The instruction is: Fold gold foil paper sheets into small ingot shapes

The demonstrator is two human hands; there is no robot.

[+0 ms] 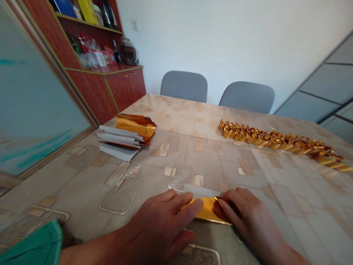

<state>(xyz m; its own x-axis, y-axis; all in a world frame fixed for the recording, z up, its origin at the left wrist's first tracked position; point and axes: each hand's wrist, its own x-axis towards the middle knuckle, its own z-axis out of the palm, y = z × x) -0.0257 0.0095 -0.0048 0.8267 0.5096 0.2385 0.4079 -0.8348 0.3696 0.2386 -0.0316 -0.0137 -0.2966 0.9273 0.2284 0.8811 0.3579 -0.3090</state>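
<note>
In front of me lies a sheet of gold foil paper [210,210] with a pale backing, partly folded over into a strip. My left hand [164,222] rests on its left end, fingers stretched forward and pressing the foil down. At the other end, my right hand [246,217] has its fingers and thumb closed on the paper's edge. A loose stack of gold and white paper sheets [135,127] sits at the left, fanned and curled. Along the right side runs a long row of folded gold paper pieces [275,138], packed close together.
The table [154,187] has a patterned cover. Two grey chairs [183,86] stand behind it against the white wall. A red-brown cabinet [110,86] with bottles and a glass jar [127,49] is at the back left, beside a framed glass panel [35,99].
</note>
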